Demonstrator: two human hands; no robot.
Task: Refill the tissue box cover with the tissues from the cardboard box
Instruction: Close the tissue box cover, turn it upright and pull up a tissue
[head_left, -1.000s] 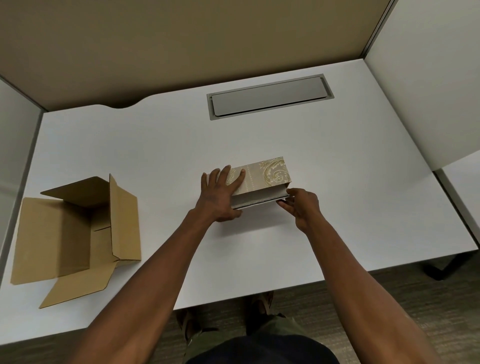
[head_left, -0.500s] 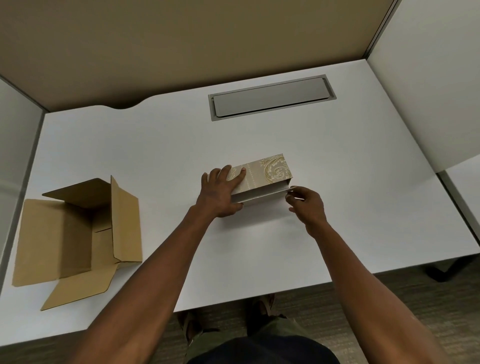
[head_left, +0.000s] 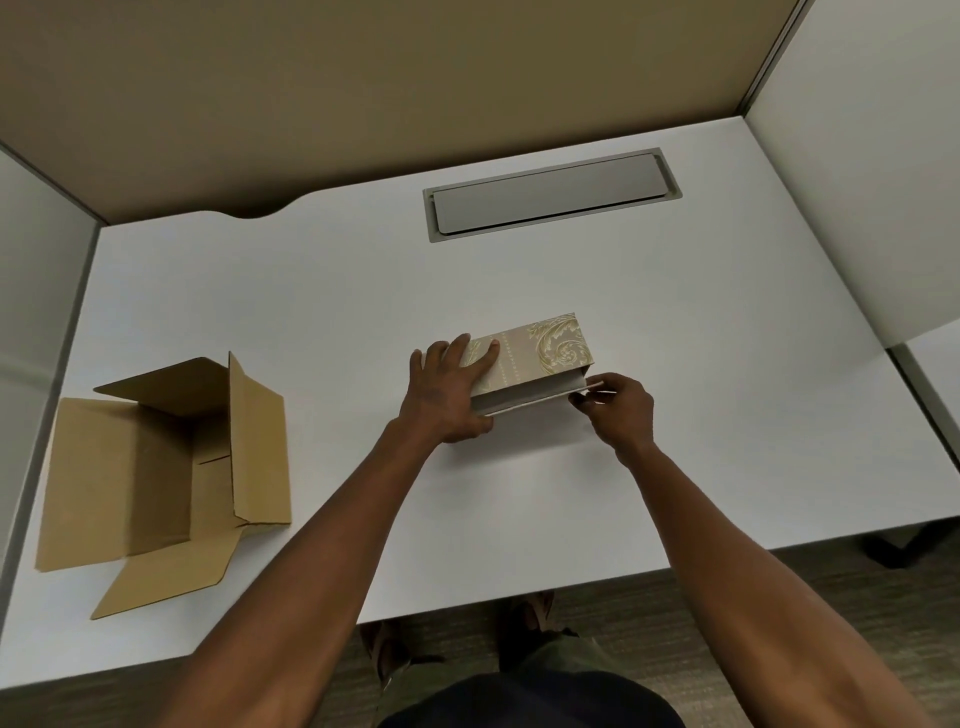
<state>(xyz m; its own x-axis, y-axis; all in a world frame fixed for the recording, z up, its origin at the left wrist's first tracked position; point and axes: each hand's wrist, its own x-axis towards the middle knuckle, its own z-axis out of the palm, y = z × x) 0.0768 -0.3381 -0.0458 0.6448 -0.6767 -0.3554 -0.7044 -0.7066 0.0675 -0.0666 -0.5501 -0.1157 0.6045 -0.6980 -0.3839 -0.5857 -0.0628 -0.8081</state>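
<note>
The tissue box cover (head_left: 540, 353), beige with a gold leaf pattern, lies on the white desk (head_left: 519, 291) near its middle. My left hand (head_left: 449, 395) presses down on the cover's left end, fingers spread over its top. My right hand (head_left: 615, 408) pinches the right end of a thin white flap (head_left: 530, 408) that sticks out along the cover's near side, held slightly away from the body. The brown cardboard box (head_left: 161, 467) lies open at the left of the desk, flaps spread. No tissues show inside it from here.
A grey cable hatch (head_left: 550, 195) is set into the desk behind the cover. Partition walls close off the back, left and right. The desk's front edge runs just below my forearms, with my feet on the carpet beneath.
My right hand has shifted slightly right and drawn the white flap out a little from the cover's near side. My left hand stays pressed on the cover.
</note>
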